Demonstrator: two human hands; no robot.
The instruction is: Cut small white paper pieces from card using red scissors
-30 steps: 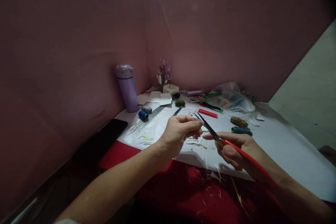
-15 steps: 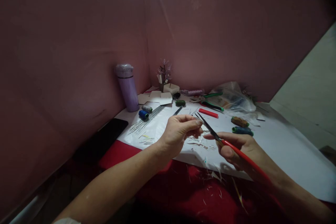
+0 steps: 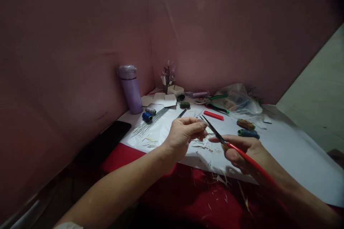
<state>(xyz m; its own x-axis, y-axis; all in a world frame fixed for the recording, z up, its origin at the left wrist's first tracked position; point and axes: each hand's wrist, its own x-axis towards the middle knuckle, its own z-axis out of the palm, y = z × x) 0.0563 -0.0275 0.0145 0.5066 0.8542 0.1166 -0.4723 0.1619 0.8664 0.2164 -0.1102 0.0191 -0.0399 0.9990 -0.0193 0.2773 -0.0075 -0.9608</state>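
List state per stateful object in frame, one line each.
scissors: blades slightly open, held in right hand
left hand: fingertips pinched at the blade tips; what they pinch is too small to tell
purple bottle: upright, lid on
phone: screen dark
plastic bag: crumpled
green-handled pliers: lying flat

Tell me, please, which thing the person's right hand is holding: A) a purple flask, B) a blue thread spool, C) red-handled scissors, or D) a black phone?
C: the right hand grips the red-handled scissors, blades pointing toward the left hand, while the flask, spool and phone lie untouched.
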